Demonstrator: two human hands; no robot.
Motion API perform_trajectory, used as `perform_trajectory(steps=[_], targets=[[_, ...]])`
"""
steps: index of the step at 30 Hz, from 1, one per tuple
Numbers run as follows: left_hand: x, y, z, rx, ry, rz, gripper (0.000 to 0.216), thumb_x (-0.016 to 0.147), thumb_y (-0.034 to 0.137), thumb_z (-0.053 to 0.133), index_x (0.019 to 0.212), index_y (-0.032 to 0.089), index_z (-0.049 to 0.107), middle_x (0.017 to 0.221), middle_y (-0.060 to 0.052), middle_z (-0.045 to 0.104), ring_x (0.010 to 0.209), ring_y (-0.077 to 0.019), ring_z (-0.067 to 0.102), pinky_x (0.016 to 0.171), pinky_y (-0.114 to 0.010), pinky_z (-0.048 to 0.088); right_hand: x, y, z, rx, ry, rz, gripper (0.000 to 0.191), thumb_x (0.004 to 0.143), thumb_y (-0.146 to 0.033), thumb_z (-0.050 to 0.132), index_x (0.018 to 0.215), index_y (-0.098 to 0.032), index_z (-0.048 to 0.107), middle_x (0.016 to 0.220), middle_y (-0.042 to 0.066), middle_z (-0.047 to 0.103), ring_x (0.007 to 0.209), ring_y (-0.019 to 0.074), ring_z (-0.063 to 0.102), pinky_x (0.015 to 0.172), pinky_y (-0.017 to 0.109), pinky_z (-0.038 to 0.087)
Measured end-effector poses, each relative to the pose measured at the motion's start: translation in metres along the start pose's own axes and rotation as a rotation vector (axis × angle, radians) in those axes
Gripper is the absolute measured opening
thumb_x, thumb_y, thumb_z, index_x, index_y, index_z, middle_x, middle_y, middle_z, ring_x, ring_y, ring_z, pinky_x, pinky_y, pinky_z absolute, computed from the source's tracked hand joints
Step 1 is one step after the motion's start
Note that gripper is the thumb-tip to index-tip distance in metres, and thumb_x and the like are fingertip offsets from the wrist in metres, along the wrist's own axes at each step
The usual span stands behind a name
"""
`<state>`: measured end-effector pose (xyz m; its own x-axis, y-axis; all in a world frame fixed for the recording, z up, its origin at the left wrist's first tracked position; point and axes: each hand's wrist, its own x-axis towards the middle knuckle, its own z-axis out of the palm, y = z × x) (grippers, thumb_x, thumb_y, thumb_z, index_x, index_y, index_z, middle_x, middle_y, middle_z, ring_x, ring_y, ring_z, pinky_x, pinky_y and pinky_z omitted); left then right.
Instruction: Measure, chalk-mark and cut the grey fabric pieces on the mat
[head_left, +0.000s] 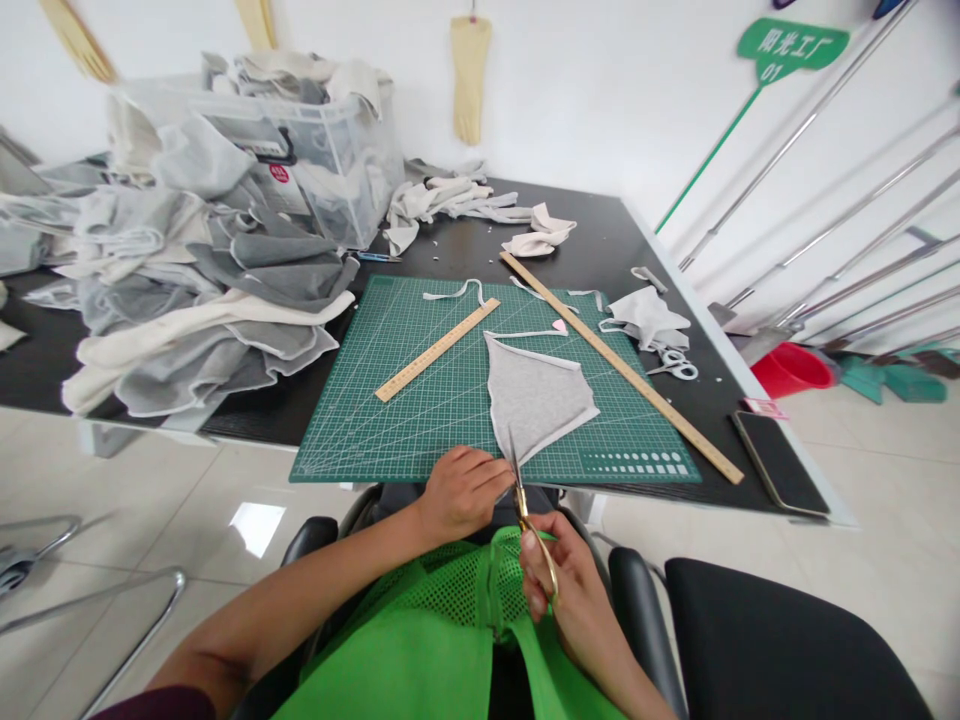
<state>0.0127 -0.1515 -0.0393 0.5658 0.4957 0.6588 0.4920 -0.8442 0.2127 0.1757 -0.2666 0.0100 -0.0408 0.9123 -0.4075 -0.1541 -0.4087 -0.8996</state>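
Observation:
A piece of light grey cloth (534,395) with pale edges lies on the green cutting mat (352,390), its narrow corner toward me. My left hand (466,490) is closed at that near corner, with the fingertips pinching the cloth's edge. In my right hand (566,570) is a pair of gold-handled scissors (521,500), fingers through the loops. The blades point away from me over the near corner, close to my left fingertips. Whether the blades bite into the cloth is hard to make out.
A short wooden ruler (439,350) and a long one (622,370) lie on the mat. Heaped cloth (217,280) and a clear bin (349,170) stand left. White-handled scissors (677,365) and a phone (780,462) lie right, near the table's edge.

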Motion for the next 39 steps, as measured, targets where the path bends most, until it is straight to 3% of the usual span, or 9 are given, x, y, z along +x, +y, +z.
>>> perform_trajectory(steps=[8,17,29,39], targets=[[0.003,0.001,-0.003,-0.006,0.008,-0.005,0.02,0.092,0.015,0.051,0.103,0.02,0.068,0.105,-0.003,0.076,0.092,-0.0157,0.067,0.079,-0.034,0.044,-0.001,-0.002,0.0,-0.066,0.004,0.024,0.042,0.091,-0.06,0.062,0.101,-0.022,0.048,0.05,-0.012,0.044,0.04,0.0053,0.035,0.042,0.018,0.028],[0.0,0.0,-0.001,-0.087,0.031,0.038,0.026,0.091,0.014,0.047,0.106,0.018,0.068,0.107,-0.006,0.075,0.12,-0.0188,0.064,0.096,-0.033,0.052,-0.005,0.0,0.0,-0.064,0.012,0.047,0.05,0.085,-0.066,0.065,0.1,-0.021,0.049,0.048,-0.011,0.047,0.038,0.0062,0.037,0.041,0.019,0.03],[-0.003,-0.001,0.001,-0.208,0.093,0.092,0.028,0.085,0.014,0.052,0.11,0.017,0.064,0.106,-0.007,0.076,0.108,-0.0179,0.07,0.098,-0.035,0.057,-0.002,0.01,-0.01,0.044,-0.014,-0.003,0.037,0.092,-0.055,0.062,0.1,-0.022,0.049,0.051,-0.01,0.05,0.038,0.0049,0.035,0.041,0.018,0.028],[0.0,0.001,0.0,-0.302,0.148,0.072,0.03,0.08,0.008,0.056,0.108,0.018,0.065,0.103,-0.006,0.076,0.104,-0.0182,0.071,0.091,-0.034,0.06,0.012,0.0,-0.005,0.002,0.012,-0.009,0.041,0.087,-0.059,0.067,0.095,-0.023,0.05,0.051,-0.011,0.046,0.037,0.0047,0.036,0.038,0.017,0.028]])
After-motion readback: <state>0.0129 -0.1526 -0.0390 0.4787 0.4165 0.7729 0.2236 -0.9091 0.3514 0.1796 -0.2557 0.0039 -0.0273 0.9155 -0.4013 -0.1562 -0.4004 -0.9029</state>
